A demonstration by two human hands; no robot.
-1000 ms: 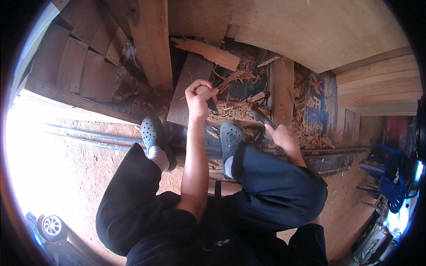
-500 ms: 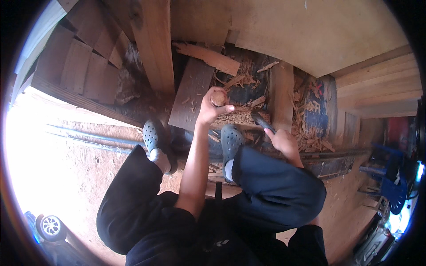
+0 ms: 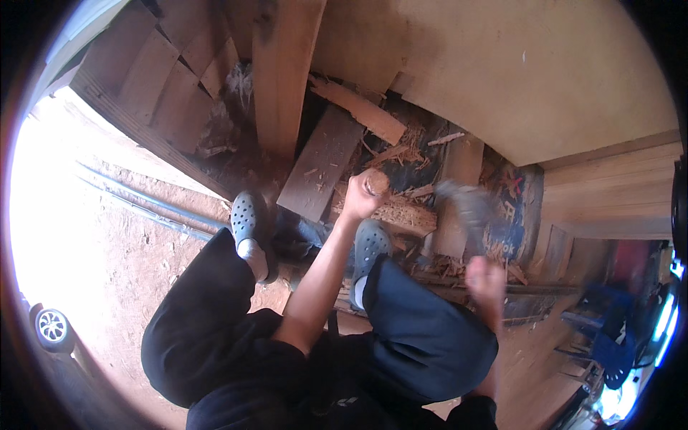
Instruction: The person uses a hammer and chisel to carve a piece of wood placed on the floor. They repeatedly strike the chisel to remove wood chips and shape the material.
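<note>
My left hand (image 3: 360,198) is closed around a round wooden handle (image 3: 377,182), seen end-on; whatever lies below it is hidden by my fingers. Just beneath sits a wooden block (image 3: 408,217) with a rough, chipped surface. Off to the right, my right hand (image 3: 486,276) grips a hammer (image 3: 469,208), smeared by motion, its head raised up and away from the left hand. My left forearm reaches up between my knees. A grey clog (image 3: 371,247) on my right foot stands against the near side of the block.
Splinters (image 3: 401,154) and wood chips litter the ground around the block. A dark flat board (image 3: 321,163) lies left of it, with a thick wooden post (image 3: 283,86) behind. A large pale panel (image 3: 487,64) fills the far right. Blue plastic chairs (image 3: 609,337) stand at right.
My right hand has swung the hammer away to the right, and it now blurs. The view has shifted and tilted; my left hand still holds the handle over the block.
</note>
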